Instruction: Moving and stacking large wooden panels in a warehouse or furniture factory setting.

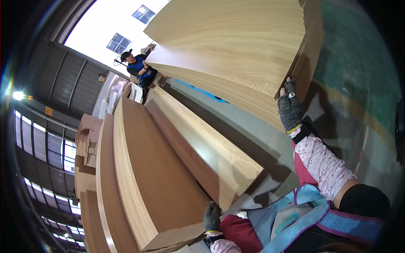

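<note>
My right hand (290, 107), in a grey glove with bare fingertips, grips the near corner of a light wood-grain panel (236, 46) on the tall stack at the right. My left hand (212, 217), also gloved in grey, is closed at the near end corner of a long brown board (160, 156) on the left stack. Its fingertips are partly hidden at the edge. Between the two stacks lies a lower pile topped by a pale, glossy panel (211, 145). At the far end a person (141, 69) in a dark cap has hands at the light panel's far edge.
More boards (86, 143) are piled at the far left. Clear plastic wrapping (113, 99) lies near the back. A green floor area (350, 67) with a yellowish stripe spreads to the right. Grey floor (270, 147) shows between the stacks and by my legs.
</note>
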